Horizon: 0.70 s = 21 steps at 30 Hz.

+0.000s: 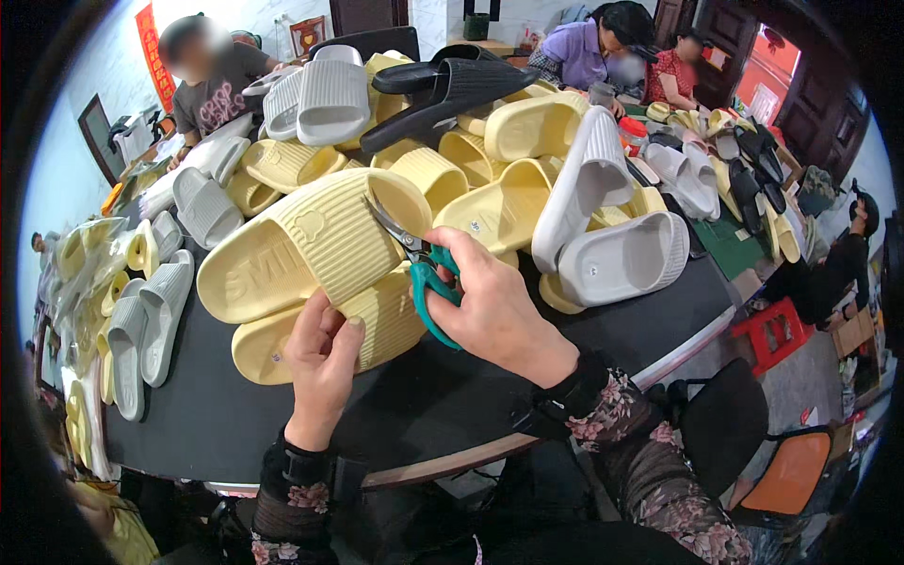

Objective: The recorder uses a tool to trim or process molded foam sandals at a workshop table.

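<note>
Gripping teal-handled scissors [426, 273] at frame centre, the right hand [494, 311] points their blades into the opening of a pale yellow slide sandal [301, 247]. Just below, the left hand [320, 363] clasps that sandal's edge. Behind, on the dark table [235, 424], yellow, grey and black slippers [527, 122] lie heaped.

Dark round table [490, 395], pale wooden rim along near edge. Heaped on it: pale yellow slide sandals [311, 250] at front, grey-white sandals [621, 259] to the right, black sandals [443, 85] on top of the pile. More grey sandals [141, 330] in a row along left edge. Bare tabletop nearest the person.
</note>
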Available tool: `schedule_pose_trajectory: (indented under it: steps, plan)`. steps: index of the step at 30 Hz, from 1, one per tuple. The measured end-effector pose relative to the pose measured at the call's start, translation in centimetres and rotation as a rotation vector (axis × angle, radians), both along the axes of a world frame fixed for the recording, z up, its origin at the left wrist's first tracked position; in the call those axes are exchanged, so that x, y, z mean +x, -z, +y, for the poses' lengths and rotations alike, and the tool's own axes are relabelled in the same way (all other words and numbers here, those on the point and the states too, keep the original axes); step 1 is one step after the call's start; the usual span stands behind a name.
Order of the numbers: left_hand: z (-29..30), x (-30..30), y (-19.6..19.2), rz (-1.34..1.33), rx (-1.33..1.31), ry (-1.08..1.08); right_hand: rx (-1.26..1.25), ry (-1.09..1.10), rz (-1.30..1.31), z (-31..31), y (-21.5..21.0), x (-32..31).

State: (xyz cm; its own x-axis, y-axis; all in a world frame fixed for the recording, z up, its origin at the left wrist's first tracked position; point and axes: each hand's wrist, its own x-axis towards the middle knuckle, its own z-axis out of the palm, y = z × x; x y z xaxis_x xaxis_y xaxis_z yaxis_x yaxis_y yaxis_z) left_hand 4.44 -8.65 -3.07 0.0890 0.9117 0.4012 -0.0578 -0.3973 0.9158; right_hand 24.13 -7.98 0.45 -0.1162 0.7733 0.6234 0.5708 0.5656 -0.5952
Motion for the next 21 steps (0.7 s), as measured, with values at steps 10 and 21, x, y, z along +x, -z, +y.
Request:
schedule_pose_trajectory:
  steps: [10,21]
  plan:
    - [0.0,0.0,0.0,-0.035,0.029,-0.003,0.021,-0.035,-0.029,-0.1,0.1,0.6]
    - [-0.1,-1.0,-0.9,-0.075,-0.072,-0.155,0.004,-0.069,0.045,0.2,0.3,0.2]
